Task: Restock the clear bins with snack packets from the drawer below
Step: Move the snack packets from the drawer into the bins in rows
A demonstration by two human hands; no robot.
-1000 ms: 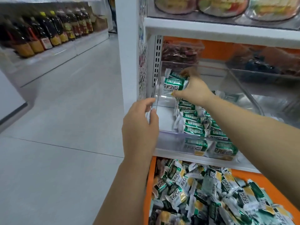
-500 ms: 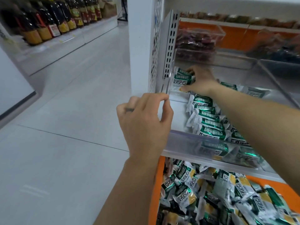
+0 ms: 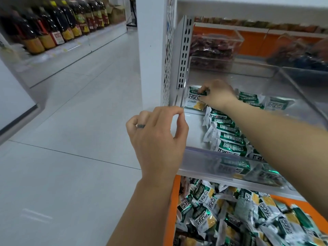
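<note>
Right hand (image 3: 219, 94) reaches into the clear bin (image 3: 200, 150) and pinches a green snack packet (image 3: 193, 102) at the bin's back-left corner, fingers curled on its top edge. The packet stands nearly upright against the left wall. A row of same packets (image 3: 229, 139) lies overlapped along the bin floor, from the front lip back toward that hand, with a few more at the back right. Left hand (image 3: 156, 137) is at the bin's front-left corner, fingers curled, thumb and index tips together. Cannot tell if they pinch the clear wall or nothing. Dark band (image 3: 141, 126) on one finger. Orange drawer (image 3: 174, 201) is open below and heaped with loose packets (image 3: 230, 213). Another bin of reddish snacks (image 3: 213, 47) sits behind. Dark bottles (image 3: 58, 27) are shelved across the aisle.
</note>
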